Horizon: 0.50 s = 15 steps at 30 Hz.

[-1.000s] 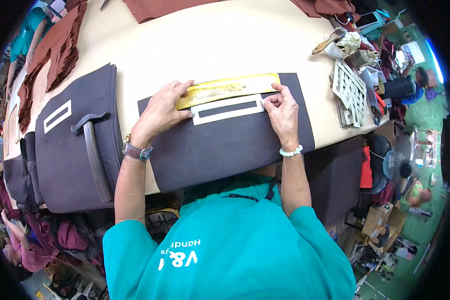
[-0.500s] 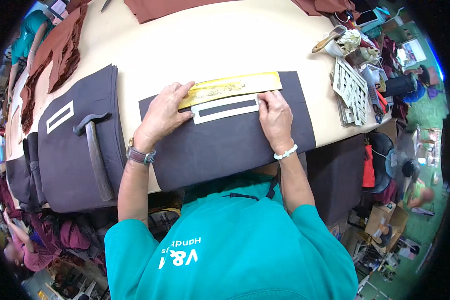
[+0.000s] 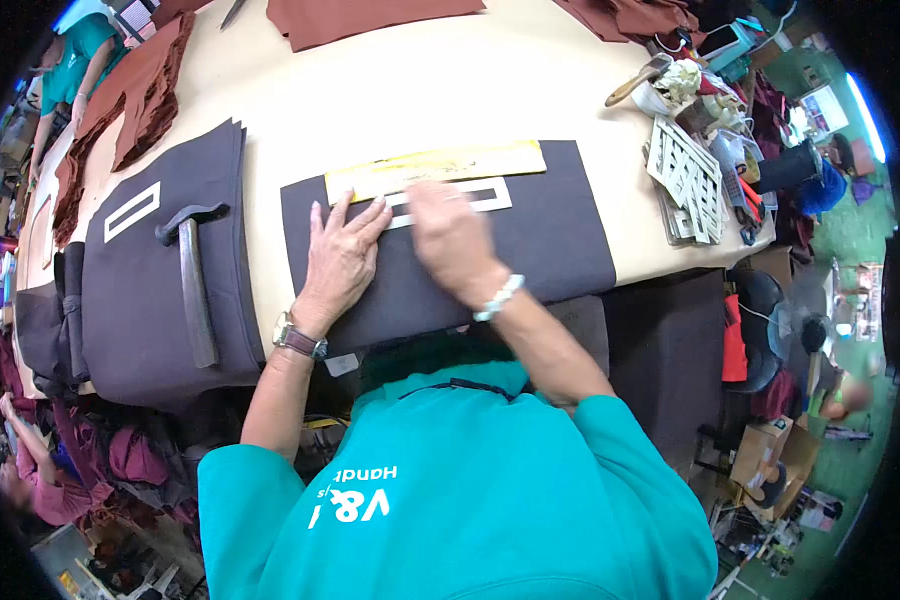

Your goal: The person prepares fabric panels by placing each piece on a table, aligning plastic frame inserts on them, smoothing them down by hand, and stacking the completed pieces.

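Note:
A dark fabric panel (image 3: 545, 245) lies on the table's front edge, with a yellow-marked pale strip (image 3: 440, 165) along its far side. Just below the strip is a white rectangular frame (image 3: 505, 194) with a long slot. My left hand (image 3: 340, 258) rests flat with fingers stretched, its fingertips by the frame's left end and the strip's lower edge. Over the middle of the frame, my right hand (image 3: 452, 240) is closed with fingers curled down and slightly blurred. Whatever is under its fingers is hidden.
Left of the panel, a hammer (image 3: 195, 285) and another white frame (image 3: 132, 212) lie on a stack of dark panels (image 3: 150, 320). White slotted templates (image 3: 685, 175), a brush (image 3: 635, 82) and clutter stand at right. Brown pieces (image 3: 370, 20) lie at the back; a co-worker (image 3: 80, 60) stands far left.
My right hand has left the frame's right end and moved left over its middle, curling. My left hand has flattened, letting go of the strip's left end. The view has shifted slightly.

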Available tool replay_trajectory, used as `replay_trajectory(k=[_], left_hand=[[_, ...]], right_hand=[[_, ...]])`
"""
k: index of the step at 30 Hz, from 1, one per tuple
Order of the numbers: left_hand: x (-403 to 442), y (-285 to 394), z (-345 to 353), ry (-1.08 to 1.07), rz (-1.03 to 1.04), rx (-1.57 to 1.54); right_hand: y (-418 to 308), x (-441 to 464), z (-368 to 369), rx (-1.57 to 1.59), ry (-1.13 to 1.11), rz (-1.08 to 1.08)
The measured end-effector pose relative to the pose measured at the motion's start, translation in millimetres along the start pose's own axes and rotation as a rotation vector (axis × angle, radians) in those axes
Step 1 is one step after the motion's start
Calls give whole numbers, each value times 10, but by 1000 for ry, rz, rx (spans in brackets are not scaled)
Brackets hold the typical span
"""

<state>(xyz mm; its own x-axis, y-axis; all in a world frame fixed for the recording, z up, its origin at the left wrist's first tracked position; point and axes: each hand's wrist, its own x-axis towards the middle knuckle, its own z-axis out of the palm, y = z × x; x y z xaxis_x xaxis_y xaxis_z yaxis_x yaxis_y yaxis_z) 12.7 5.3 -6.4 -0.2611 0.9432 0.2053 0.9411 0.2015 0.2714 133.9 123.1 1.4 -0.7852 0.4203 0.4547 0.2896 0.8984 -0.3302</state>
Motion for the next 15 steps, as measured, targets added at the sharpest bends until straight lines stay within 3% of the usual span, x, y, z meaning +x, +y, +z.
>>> replay_trajectory(k=[1,4,5,7,11,15], left_hand=[[-5,9,4,-1,1,9],[-9,12,6,27,6,30],[-28,16,-6,13,8,65],[3,26,-42,-8,22,127],[-30,60,-18,13,37,179],[-36,74,-10,15,55,224]], right_hand=[[-139,38,32,97,-133,-22],[-118,-38,215,11,40,-62],[-67,-84,219,-69,-16,-60],[-10,-70,125,-16,-116,87],[543,-285,-52,-284,-14,155],[773,-295,-445,-209,-94,350]])
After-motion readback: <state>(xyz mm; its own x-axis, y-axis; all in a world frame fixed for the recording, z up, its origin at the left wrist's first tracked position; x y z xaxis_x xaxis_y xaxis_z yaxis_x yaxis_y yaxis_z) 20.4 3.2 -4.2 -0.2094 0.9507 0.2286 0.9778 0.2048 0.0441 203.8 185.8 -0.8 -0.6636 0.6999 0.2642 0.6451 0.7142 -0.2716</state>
